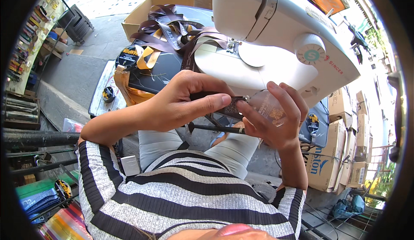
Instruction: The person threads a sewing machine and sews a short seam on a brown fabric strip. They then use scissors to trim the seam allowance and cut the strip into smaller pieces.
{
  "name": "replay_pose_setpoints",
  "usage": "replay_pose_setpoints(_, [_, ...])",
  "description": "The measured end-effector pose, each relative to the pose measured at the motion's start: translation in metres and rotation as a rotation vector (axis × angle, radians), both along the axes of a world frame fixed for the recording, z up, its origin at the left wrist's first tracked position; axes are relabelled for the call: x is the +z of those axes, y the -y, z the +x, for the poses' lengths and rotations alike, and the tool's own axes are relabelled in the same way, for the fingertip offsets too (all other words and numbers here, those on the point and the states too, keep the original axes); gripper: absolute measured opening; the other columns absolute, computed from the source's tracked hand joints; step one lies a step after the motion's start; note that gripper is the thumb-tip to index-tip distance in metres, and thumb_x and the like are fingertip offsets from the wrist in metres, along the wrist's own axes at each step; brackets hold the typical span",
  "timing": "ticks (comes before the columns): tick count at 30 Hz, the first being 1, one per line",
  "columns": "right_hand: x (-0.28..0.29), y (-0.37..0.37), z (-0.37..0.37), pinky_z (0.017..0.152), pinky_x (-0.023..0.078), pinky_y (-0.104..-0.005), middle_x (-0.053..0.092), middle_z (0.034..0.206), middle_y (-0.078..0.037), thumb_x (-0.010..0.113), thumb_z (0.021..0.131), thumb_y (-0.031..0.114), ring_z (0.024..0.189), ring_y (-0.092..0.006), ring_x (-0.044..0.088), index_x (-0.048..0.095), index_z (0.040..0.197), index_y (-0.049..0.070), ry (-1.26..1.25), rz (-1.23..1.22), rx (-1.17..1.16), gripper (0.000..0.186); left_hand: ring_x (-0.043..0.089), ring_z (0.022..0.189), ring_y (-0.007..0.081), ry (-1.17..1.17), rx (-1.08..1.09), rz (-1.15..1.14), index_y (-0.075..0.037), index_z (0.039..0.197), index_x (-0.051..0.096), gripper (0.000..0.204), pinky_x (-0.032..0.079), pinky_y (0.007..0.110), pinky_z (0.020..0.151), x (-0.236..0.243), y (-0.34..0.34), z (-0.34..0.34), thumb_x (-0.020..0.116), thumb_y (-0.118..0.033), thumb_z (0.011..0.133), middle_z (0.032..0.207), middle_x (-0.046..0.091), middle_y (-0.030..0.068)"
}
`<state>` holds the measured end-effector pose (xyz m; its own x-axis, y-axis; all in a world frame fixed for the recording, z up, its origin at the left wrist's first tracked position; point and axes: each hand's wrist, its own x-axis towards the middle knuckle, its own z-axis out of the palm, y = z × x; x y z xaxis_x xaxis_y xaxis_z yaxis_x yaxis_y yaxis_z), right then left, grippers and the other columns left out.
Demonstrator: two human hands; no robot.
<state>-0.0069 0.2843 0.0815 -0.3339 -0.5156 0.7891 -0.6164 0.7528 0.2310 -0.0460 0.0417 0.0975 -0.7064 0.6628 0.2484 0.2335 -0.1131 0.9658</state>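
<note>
In front of my lap, my left hand [179,100] pinches the end of a dark brown patterned ribbon [233,106] between thumb and fingers. Close to its fingertips, my right hand [282,123] holds a clear medal [261,101] with orange and pale print. A small metal ring [246,98] sits at the medal's edge, beside the ribbon end. Whether the ribbon passes through the ring I cannot tell. Right behind both hands stands a white sewing machine [276,18], its pale bed partly covered by my fingers.
Several loose brown and grey ribbons [166,35] lie heaped left of the sewing machine, beside a round black medal [127,58]. An open cardboard box [142,9] stands behind them. Cardboard boxes [330,154] are stacked at right. Dark metal bars [41,138] run along the left.
</note>
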Motion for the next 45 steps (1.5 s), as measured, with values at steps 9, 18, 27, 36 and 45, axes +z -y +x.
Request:
replay_pose_setpoints(9, [-0.003, -0.003, -0.009, 0.093, 0.048, -0.0305, 0.051, 0.127, 0.000, 0.076, 0.072, 0.022, 0.114, -0.0206, 0.048, 0.071, 0.107, 0.041, 0.114, 0.100, -0.093, 0.041, 0.054, 0.069, 0.0056, 0.076, 0.035, -0.148, 0.004, 0.100, 0.067, 0.022, 0.045, 0.022, 0.062, -0.008, -0.003, -0.017, 0.063, -0.016, 0.094, 0.080, 0.065, 0.0041])
replay_pose_setpoints(18, [-0.009, -0.002, -0.052, 0.097, 0.045, -0.0428, 0.050, 0.128, -0.009, 0.078, 0.067, 0.015, 0.113, -0.0303, 0.049, 0.071, 0.115, 0.030, 0.415, -0.021, -0.033, 0.051, 0.060, 0.072, 0.0283, -0.461, 0.389, -0.484, -0.003, 0.085, 0.069, 0.026, 0.046, 0.039, 0.069, -0.019, -0.012, -0.069, 0.071, -0.029, 0.083, 0.074, 0.066, 0.0097])
replay_pose_setpoints(27, [-0.005, -0.001, -0.079, 0.103, 0.039, -0.0452, 0.054, 0.124, -0.011, 0.075, 0.076, 0.029, 0.116, -0.0306, 0.050, 0.069, 0.117, 0.035, 0.536, 0.090, -0.129, 0.041, 0.050, 0.102, 0.0294, -0.622, 0.467, -0.597, -0.006, 0.094, 0.076, 0.038, 0.031, 0.040, 0.090, -0.042, -0.019, -0.120, 0.077, -0.037, 0.071, 0.102, 0.063, 0.0143])
replay_pose_setpoints(36, [0.005, 0.001, -0.083, 0.104, 0.036, -0.0463, 0.057, 0.119, -0.013, 0.073, 0.078, 0.028, 0.116, -0.0331, 0.051, 0.070, 0.114, 0.031, 0.591, 0.131, -0.171, 0.036, 0.045, 0.110, 0.0282, -0.473, 0.358, -0.579, -0.010, 0.089, 0.075, 0.036, 0.025, 0.039, 0.094, -0.055, -0.015, -0.136, 0.075, -0.042, 0.072, 0.102, 0.061, 0.0124])
replay_pose_setpoints(45, [0.013, 0.008, -0.080, 0.103, 0.038, -0.0445, 0.059, 0.118, -0.013, 0.072, 0.079, 0.027, 0.115, -0.0333, 0.053, 0.070, 0.114, 0.029, 0.631, 0.139, -0.187, 0.035, 0.043, 0.109, 0.0267, -0.362, 0.309, -0.503, -0.013, 0.084, 0.074, 0.029, 0.024, 0.042, 0.091, -0.059, -0.013, -0.136, 0.073, -0.040, 0.073, 0.096, 0.060, 0.0074])
